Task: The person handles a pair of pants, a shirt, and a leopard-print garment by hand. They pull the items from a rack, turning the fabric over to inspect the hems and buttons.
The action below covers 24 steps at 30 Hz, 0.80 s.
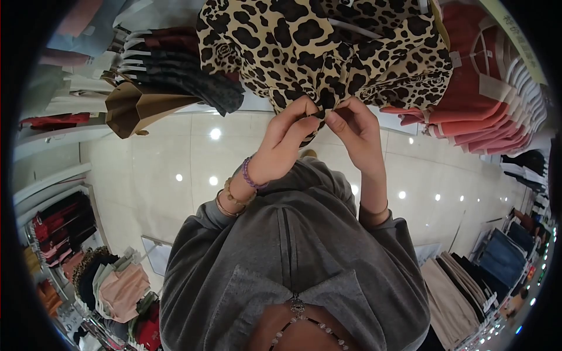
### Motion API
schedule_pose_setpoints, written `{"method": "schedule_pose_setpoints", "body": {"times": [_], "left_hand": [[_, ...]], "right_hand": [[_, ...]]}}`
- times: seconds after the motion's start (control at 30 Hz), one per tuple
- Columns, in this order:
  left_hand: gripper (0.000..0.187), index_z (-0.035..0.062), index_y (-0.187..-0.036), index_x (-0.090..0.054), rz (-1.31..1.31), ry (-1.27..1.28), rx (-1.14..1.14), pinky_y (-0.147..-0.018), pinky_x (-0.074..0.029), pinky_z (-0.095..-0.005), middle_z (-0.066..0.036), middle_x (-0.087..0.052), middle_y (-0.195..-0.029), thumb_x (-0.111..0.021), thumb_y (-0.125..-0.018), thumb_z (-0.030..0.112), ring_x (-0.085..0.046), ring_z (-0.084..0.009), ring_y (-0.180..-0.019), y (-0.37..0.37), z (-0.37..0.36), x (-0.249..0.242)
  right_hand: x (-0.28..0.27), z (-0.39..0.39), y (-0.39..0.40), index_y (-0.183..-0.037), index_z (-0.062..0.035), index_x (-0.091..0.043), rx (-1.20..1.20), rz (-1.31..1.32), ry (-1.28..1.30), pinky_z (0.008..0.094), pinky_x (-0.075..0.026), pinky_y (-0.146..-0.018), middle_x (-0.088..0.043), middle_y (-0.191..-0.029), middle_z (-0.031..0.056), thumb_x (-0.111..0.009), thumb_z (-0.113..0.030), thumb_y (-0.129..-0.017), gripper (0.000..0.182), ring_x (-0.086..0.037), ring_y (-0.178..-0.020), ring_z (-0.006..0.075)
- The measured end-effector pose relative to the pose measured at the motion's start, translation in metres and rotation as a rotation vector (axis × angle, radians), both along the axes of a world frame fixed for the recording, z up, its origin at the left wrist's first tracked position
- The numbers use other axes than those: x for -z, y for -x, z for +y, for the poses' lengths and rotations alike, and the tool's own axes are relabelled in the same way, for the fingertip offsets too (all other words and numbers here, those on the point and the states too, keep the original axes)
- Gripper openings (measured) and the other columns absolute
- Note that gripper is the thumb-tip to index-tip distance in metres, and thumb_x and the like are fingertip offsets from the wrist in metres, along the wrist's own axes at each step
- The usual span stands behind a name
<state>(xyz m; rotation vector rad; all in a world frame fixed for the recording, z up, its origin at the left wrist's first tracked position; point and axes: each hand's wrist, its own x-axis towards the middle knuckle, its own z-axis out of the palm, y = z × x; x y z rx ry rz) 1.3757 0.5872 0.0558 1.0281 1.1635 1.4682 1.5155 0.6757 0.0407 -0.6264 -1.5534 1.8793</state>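
A leopard-print garment (328, 47) hangs on a rail in front of me at the top of the view. My left hand (287, 143) pinches its lower hem between thumb and fingers. My right hand (354, 126) pinches the same hem just to the right, the two hands almost touching. Bead and band bracelets circle my left wrist. I wear a grey hooded top (293, 263).
Dark garments (181, 70) and a brown one (137, 105) hang to the left of the leopard print. Coral and red tops (486, 99) hang to its right. More clothing racks stand at lower left (111, 286) and lower right (468, 286). The glossy floor (170, 158) reflects ceiling lights.
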Motion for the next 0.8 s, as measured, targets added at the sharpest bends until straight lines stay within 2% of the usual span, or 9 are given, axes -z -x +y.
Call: {"method": "schedule_pose_setpoints", "body": {"times": [0.07,0.17,0.27,0.3,0.4,0.47,0.57,0.8], "left_hand": [[0.009,0.0036,-0.083,-0.043,0.037,-0.029,0.003,-0.054,-0.031,-0.0188,0.002,-0.042,-0.068,-0.049,-0.089,0.006,-0.035,-0.0047,-0.061,-0.002,0.001,0.0],[0.008,0.0031,-0.084,-0.048,0.368,-0.056,-0.148,-0.051,-0.033,-0.0204,-0.002,-0.048,-0.069,-0.056,-0.087,0.005,-0.041,-0.0058,-0.058,-0.008,0.004,-0.005],[0.009,0.0024,-0.085,-0.054,0.567,-0.093,-0.29,-0.049,-0.036,-0.0231,-0.006,-0.052,-0.07,-0.063,-0.083,0.005,-0.047,-0.0091,-0.055,-0.006,0.008,-0.004],[0.007,0.0019,-0.085,-0.057,0.618,-0.143,-0.318,-0.05,-0.039,-0.0239,-0.006,-0.051,-0.071,-0.063,-0.084,0.007,-0.048,-0.0121,-0.055,-0.004,0.01,-0.003],[0.008,-0.0009,-0.086,-0.056,0.645,-0.132,-0.294,-0.059,-0.039,-0.0209,-0.005,-0.053,-0.076,-0.061,-0.085,0.005,-0.048,-0.0097,-0.062,-0.001,0.01,-0.006],[0.008,-0.0009,-0.087,-0.054,0.55,-0.105,-0.248,-0.061,-0.039,-0.0212,-0.005,-0.052,-0.077,-0.058,-0.087,0.006,-0.048,-0.0092,-0.066,0.0,0.011,-0.002],[0.01,-0.0008,-0.087,-0.052,0.451,-0.054,-0.198,-0.065,-0.039,-0.0215,-0.004,-0.05,-0.078,-0.053,-0.09,0.009,-0.047,-0.0082,-0.069,0.0,0.015,0.007],[0.015,0.0016,-0.092,-0.048,0.154,0.005,-0.071,-0.066,-0.037,-0.0187,0.002,-0.046,-0.079,-0.048,-0.095,0.016,-0.041,-0.0042,-0.072,-0.006,0.014,0.006]], "right_hand": [[-0.002,-0.001,0.0,-0.088,0.002,-0.054,-0.011,0.031,0.05,0.0223,-0.042,-0.076,-0.055,-0.085,0.0037,-0.061,-0.002,-0.084,0.009,-0.054,-0.084,0.0098],[0.004,-0.001,-0.002,-0.085,0.0018,-0.053,0.007,0.036,0.026,0.0225,-0.042,-0.075,-0.053,-0.081,0.0031,-0.061,-0.003,-0.085,0.009,-0.052,-0.08,0.0097],[0.002,-0.002,-0.001,-0.083,0.0015,-0.052,0.072,0.012,-0.135,0.023,-0.042,-0.075,-0.05,-0.078,0.0027,-0.059,-0.002,-0.085,0.008,-0.05,-0.076,0.0098],[0.002,-0.002,-0.002,-0.083,0.0016,-0.052,0.076,-0.006,-0.155,0.0231,-0.042,-0.074,-0.049,-0.078,0.0026,-0.059,-0.002,-0.085,0.008,-0.049,-0.075,0.0098],[0.003,-0.003,-0.001,-0.083,0.0019,-0.052,0.083,-0.044,-0.221,0.0234,-0.041,-0.073,-0.048,-0.077,0.0024,-0.057,-0.001,-0.085,0.006,-0.048,-0.075,0.0098],[0.005,-0.003,0.0,-0.084,0.002,-0.052,0.087,-0.043,-0.271,0.0236,-0.041,-0.072,-0.049,-0.078,0.0023,-0.056,-0.001,-0.085,0.005,-0.048,-0.075,0.0096],[-0.004,-0.008,0.004,-0.084,0.0016,-0.053,0.087,0.021,-0.081,0.0234,-0.041,-0.071,-0.051,-0.08,0.0018,-0.055,-0.001,-0.085,0.003,-0.049,-0.074,0.0089],[-0.003,-0.006,-0.001,-0.093,0.0012,-0.052,0.037,0.071,0.092,0.0229,-0.042,-0.072,-0.052,-0.082,0.0009,-0.055,-0.002,-0.086,0.007,-0.051,-0.076,0.0082]]}}
